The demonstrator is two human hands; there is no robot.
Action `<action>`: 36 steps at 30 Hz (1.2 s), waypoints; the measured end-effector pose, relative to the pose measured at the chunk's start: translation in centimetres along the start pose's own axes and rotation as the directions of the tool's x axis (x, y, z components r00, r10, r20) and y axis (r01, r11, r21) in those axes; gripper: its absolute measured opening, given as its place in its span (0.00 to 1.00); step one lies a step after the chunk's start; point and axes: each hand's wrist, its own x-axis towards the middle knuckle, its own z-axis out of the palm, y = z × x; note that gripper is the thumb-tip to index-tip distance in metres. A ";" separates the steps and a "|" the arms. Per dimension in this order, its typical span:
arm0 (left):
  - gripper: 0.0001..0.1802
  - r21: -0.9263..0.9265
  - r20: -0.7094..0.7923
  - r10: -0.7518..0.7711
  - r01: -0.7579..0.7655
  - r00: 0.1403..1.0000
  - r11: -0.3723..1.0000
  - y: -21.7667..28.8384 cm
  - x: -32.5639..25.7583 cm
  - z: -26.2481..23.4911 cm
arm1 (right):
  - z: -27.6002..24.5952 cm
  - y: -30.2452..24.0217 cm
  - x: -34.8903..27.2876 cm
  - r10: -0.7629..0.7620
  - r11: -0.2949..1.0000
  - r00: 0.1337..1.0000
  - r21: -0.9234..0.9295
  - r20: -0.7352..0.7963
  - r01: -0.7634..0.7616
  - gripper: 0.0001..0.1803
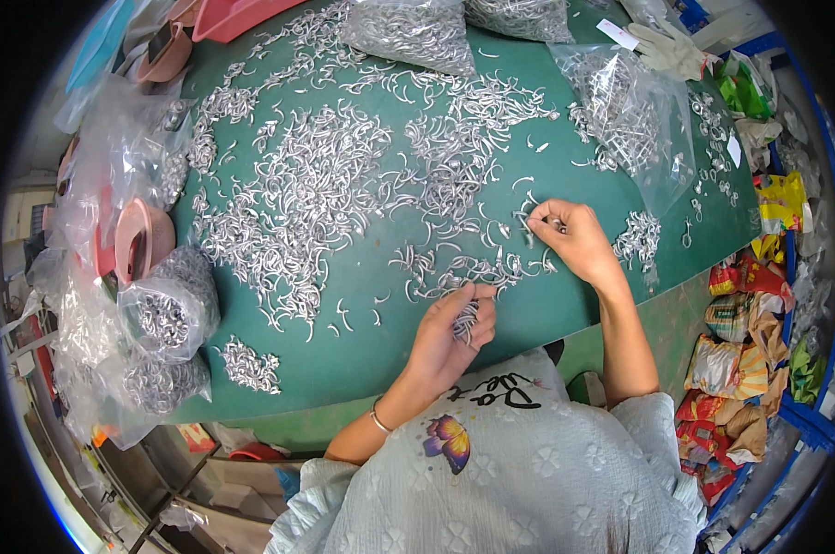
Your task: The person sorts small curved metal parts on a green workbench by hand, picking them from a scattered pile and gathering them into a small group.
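Observation:
My left hand is curled around a bunch of small curved silver metal pieces near the table's front edge. My right hand, a little farther off to the right, has its fingers pinched around a similar metal piece, and more silver bits show in its curled fingers. Between the hands lies a loose row of the same pieces. Beyond them, a large spread of curved metal pieces covers much of the green tabletop. Their exact kind is too small to make out.
Clear bags of metal parts stand at the back and right. Filled bags and a pink plastic container line the left edge. Small piles lie front left and right. Colourful packets fill a blue rack at right.

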 end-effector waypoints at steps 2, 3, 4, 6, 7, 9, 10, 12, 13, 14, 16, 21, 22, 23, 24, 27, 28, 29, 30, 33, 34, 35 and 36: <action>0.13 0.005 -0.009 0.014 -0.014 1.000 1.000 0.0 -0.2 -0.2 | 0.1 0.1 -0.8 -0.074 0.990 0.980 -0.133 -0.183 0.050 0.09; 0.13 0.008 -0.011 0.028 -0.028 1.000 1.000 0.0 -0.4 -0.4 | -0.3 -0.4 -1.2 -0.022 0.985 0.975 -0.174 -0.222 -0.017 0.10; 0.13 0.011 -0.011 0.039 -0.039 0.999 0.999 0.0 -0.5 -0.7 | -0.8 -1.1 -1.6 0.028 0.973 0.964 -0.215 -0.263 -0.087 0.11; 0.14 -0.001 -0.004 0.032 -0.032 0.999 0.999 -0.1 -0.8 -1.4 | -0.9 -1.7 -2.5 0.043 0.983 0.977 -0.164 -0.209 -0.078 0.13; 0.15 -0.007 0.001 0.028 -0.028 1.000 1.000 -0.1 -0.9 -1.6 | -0.6 -1.4 -2.8 0.035 0.995 0.985 -0.091 -0.170 -0.051 0.14; 0.17 -0.003 -0.025 -0.009 0.009 1.000 1.000 -0.3 -1.1 -2.0 | 1.2 0.0 -3.1 0.001 1.000 0.993 0.025 -0.121 0.002 0.15; 0.19 -0.002 -0.040 -0.026 0.026 0.999 1.000 -0.4 -1.2 -2.2 | 2.1 -1.6 -3.5 -0.057 0.998 0.993 -0.040 -0.105 0.053 0.14; 0.20 0.004 -0.054 -0.076 0.076 0.996 0.997 -0.5 -1.3 -2.4 | 3.9 -3.3 -4.1 -0.113 0.933 0.993 -0.347 -0.039 0.093 0.11; 0.20 0.006 -0.061 -0.099 0.099 0.993 0.995 -0.5 -1.4 -2.5 | 4.5 -3.2 -4.4 -0.165 0.920 0.986 -0.367 -0.040 0.139 0.10; 0.20 0.021 -0.051 -0.099 0.100 0.994 0.995 -0.5 -1.6 -2.6 | 5.3 -2.7 -4.7 -0.216 0.903 0.976 -0.387 -0.040 0.184 0.10; 0.21 0.048 -0.032 -0.097 0.099 0.995 0.994 -0.5 -2.0 -2.7 | 5.6 -2.4 -4.9 -0.281 0.880 0.960 -0.404 -0.017 0.250 0.09; 0.20 0.046 -0.009 -0.045 0.046 0.999 0.998 -0.5 -2.9 -3.9 | 3.3 -2.9 -5.1 -0.168 0.943 0.985 -0.297 -0.040 0.149 0.07; 0.19 0.053 0.013 -0.041 0.040 0.999 0.998 -0.6 -3.0 -4.1 | 3.6 -3.8 -5.1 -0.122 0.954 0.990 -0.282 -0.073 0.097 0.08; 0.19 0.061 -0.005 -0.049 0.050 0.999 0.997 -0.6 -3.0 -4.0 | 4.7 -3.6 -4.7 -0.229 0.941 0.966 -0.280 -0.120 0.189 0.07; 0.19 0.071 -0.023 -0.055 0.057 0.998 0.996 -0.6 -3.0 -3.7 | 5.7 -3.7 -4.4 -0.241 0.921 0.966 -0.335 -0.093 0.198 0.06; 0.17 0.100 -0.011 -0.057 0.058 0.998 0.993 -1.0 -3.3 -3.6 | 7.1 -3.2 -3.9 -0.264 0.863 0.964 -0.455 -0.033 0.221 0.05; 0.17 0.109 0.006 -0.054 0.053 0.999 0.993 -1.1 -3.3 -3.7 | 6.5 -2.8 -4.0 -0.241 0.881 0.970 -0.428 -0.036 0.203 0.05; 0.17 0.114 0.005 -0.048 0.047 0.999 0.992 -1.1 -3.4 -3.9 | 5.7 -2.4 -4.2 -0.218 0.897 0.975 -0.400 -0.038 0.185 0.05; 0.16 0.121 0.006 -0.045 0.044 0.999 0.992 -1.2 -3.5 -4.0 | 5.0 -2.5 -4.3 -0.192 0.914 0.980 -0.372 -0.042 0.163 0.05; 0.15 0.148 0.002 -0.032 0.031 0.999 0.989 -1.3 -3.6 -4.0 | 4.3 -4.1 -4.5 -0.129 0.943 0.991 -0.314 -0.047 0.108 0.07; 0.15 0.158 0.000 -0.028 0.027 1.000 0.987 -1.3 -3.7 -3.9 | 4.6 -4.6 -4.4 -0.148 0.945 0.986 -0.306 -0.079 0.117 0.07; 0.15 0.175 0.006 -0.026 0.025 1.000 0.984 -1.3 -3.7 -3.7 | 5.5 -4.6 -3.9 -0.277 0.915 0.956 -0.330 -0.095 0.233 0.07; 0.15 0.192 0.009 -0.024 0.021 1.000 0.981 -1.4 -3.7 -3.6 | 6.4 -4.5 -3.3 -0.257 0.895 0.964 -0.393 -0.072 0.210 0.07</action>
